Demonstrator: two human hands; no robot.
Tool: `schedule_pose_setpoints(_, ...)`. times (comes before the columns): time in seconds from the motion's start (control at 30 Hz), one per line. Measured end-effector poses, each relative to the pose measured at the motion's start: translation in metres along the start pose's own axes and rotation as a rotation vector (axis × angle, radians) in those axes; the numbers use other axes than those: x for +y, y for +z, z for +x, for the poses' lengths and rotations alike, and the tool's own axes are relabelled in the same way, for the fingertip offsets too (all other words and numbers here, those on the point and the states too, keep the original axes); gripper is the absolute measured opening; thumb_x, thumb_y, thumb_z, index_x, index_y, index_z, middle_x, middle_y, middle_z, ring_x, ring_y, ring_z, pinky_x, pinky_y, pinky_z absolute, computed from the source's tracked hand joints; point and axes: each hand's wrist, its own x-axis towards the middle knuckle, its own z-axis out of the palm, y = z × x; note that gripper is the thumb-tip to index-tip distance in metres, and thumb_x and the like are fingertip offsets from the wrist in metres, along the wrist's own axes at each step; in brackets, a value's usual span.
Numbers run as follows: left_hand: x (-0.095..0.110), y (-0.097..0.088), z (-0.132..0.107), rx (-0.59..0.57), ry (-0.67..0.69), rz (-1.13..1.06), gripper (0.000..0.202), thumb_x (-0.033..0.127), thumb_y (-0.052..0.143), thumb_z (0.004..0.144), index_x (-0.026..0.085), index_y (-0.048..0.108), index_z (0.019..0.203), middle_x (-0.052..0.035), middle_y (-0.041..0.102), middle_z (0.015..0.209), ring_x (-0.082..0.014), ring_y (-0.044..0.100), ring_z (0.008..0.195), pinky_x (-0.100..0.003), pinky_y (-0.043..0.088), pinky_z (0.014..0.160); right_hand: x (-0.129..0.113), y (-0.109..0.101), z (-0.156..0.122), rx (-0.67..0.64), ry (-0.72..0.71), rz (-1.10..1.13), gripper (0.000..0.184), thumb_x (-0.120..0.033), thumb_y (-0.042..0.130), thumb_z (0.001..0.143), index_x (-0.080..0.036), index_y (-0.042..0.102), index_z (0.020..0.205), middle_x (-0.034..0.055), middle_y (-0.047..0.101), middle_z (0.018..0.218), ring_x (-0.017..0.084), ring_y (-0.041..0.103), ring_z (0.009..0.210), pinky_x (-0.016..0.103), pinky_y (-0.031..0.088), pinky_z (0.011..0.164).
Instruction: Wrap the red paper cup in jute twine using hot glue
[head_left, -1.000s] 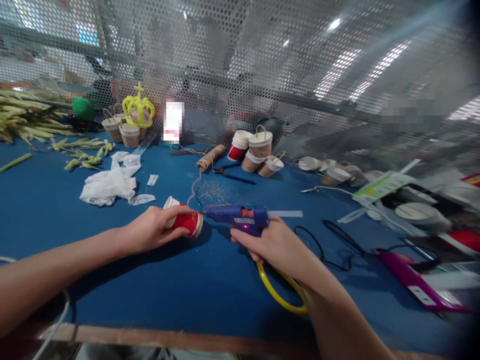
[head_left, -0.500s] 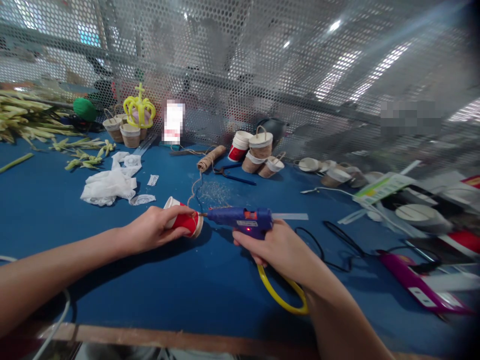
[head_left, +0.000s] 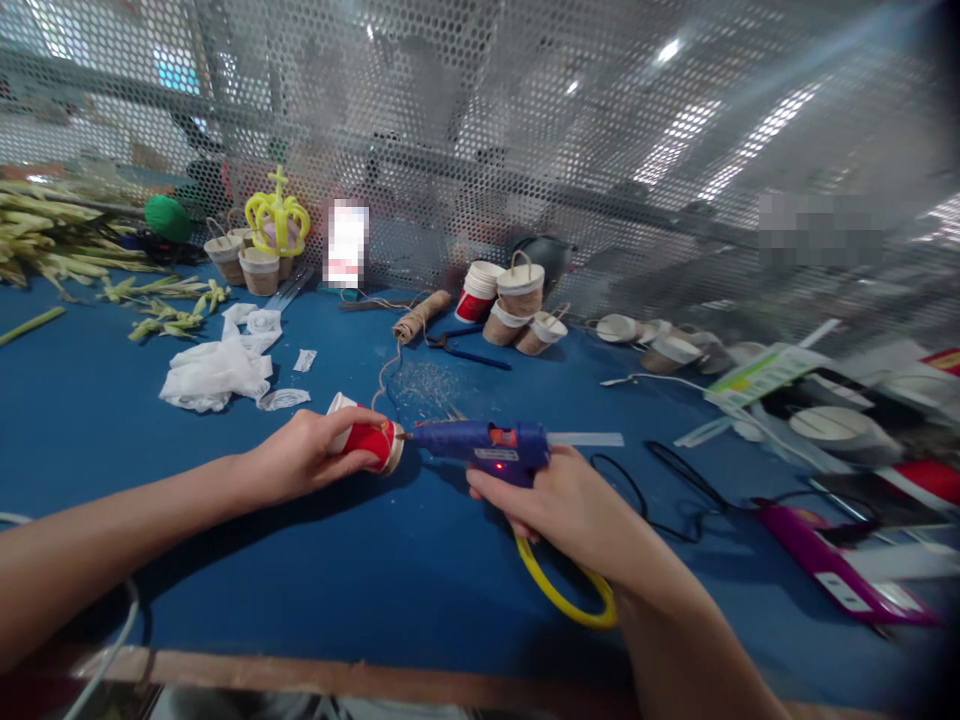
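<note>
A red and white paper cup (head_left: 366, 441) lies tilted on its side in my left hand (head_left: 315, 452), which is closed round it. Twine (head_left: 386, 375) runs from the cup back to a brown twine roll (head_left: 421, 317). My right hand (head_left: 544, 500) grips a blue glue gun (head_left: 472, 445) with a lit red light and a clear glue stick (head_left: 589, 439) sticking out behind. The nozzle tip is at the cup's base end; whether it touches cannot be made out. Yellow-handled scissors (head_left: 562, 598) lie partly hidden under my right hand and wrist.
Several twine-wrapped cups (head_left: 520, 290) stand at the back by blue-handled pliers (head_left: 472, 352). Crumpled white lace (head_left: 217, 375) lies left. A purple power strip (head_left: 832, 565) and black cable (head_left: 682, 485) are on the right. Perforated metal mesh (head_left: 450, 130) rises behind the blue table (head_left: 337, 590).
The glue gun and my right hand have tipped very slightly, its rear end a little lower. The cup stays nearly where it was in my left hand.
</note>
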Motion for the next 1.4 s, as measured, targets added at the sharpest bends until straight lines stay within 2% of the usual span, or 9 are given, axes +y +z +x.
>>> schedule_pose_setpoints(0.27, -0.0004, 0.0012, -0.0014, 0.008, -0.002, 0.014, 0.034, 0.03, 0.048, 0.084, 0.016, 0.05, 0.115, -0.0036, 0.067, 0.083, -0.0099, 0.058, 0.056, -0.018, 0.042, 0.052, 0.0037, 0.0008, 0.0032, 0.004, -0.016, -0.019, 0.026, -0.033, 0.055, 0.074, -0.017, 0.055, 0.052, -0.0032, 0.049, 0.038, 0.01, 0.049, 0.039, 0.021, 0.041, 0.044)
schedule_pose_setpoints(0.47, -0.0001, 0.0013, -0.0007, 0.017, 0.016, 0.021, 0.032, 0.03, 0.047, 0.084, 0.016, 0.051, 0.113, -0.004, 0.068, 0.082, -0.0102, 0.059, 0.056, -0.018, 0.042, 0.052, 0.0004, -0.0004, 0.0004, -0.003, -0.006, 0.011, 0.022, -0.03, 0.056, 0.072, -0.017, 0.056, 0.054, -0.0045, 0.047, 0.037, 0.009, 0.047, 0.037, 0.02, 0.039, 0.041)
schedule_pose_setpoints(0.7, 0.0004, 0.0016, -0.0016, 0.033, 0.038, 0.111, 0.032, 0.031, 0.048, 0.084, 0.018, 0.054, 0.113, -0.0051, 0.069, 0.082, -0.0124, 0.061, 0.056, -0.02, 0.042, 0.052, 0.0043, 0.0037, 0.0083, 0.011, 0.013, 0.05, 0.022, -0.033, 0.055, 0.073, -0.016, 0.059, 0.061, -0.0038, 0.049, 0.039, 0.009, 0.048, 0.038, 0.02, 0.04, 0.042)
schedule_pose_setpoints(1.07, -0.0001, 0.0018, -0.0014, 0.031, 0.034, 0.073, 0.033, 0.03, 0.048, 0.084, 0.017, 0.052, 0.114, -0.0037, 0.068, 0.078, -0.0105, 0.059, 0.053, -0.018, 0.041, 0.05, 0.0031, 0.0006, 0.0033, 0.004, 0.002, 0.023, 0.023, -0.032, 0.056, 0.073, -0.016, 0.058, 0.057, -0.0042, 0.048, 0.038, 0.009, 0.047, 0.037, 0.02, 0.04, 0.041)
schedule_pose_setpoints(1.27, 0.0008, 0.0004, -0.001, 0.022, -0.017, 0.034, 0.033, 0.03, 0.047, 0.084, 0.015, 0.052, 0.113, -0.0047, 0.069, 0.078, -0.0115, 0.059, 0.055, -0.019, 0.042, 0.051, 0.0019, 0.002, 0.0037, 0.011, 0.001, -0.002, 0.026, -0.034, 0.055, 0.073, -0.017, 0.053, 0.053, -0.0031, 0.049, 0.04, 0.009, 0.048, 0.04, 0.02, 0.04, 0.043)
schedule_pose_setpoints(1.4, 0.0017, 0.0002, 0.001, 0.03, -0.085, -0.035, 0.033, 0.032, 0.046, 0.084, 0.015, 0.052, 0.111, -0.0072, 0.069, 0.088, -0.0137, 0.063, 0.064, -0.022, 0.045, 0.057, -0.0002, 0.002, -0.0012, -0.016, 0.024, 0.012, 0.025, -0.034, 0.056, 0.072, -0.018, 0.052, 0.054, -0.0038, 0.049, 0.04, 0.009, 0.048, 0.039, 0.019, 0.04, 0.041)
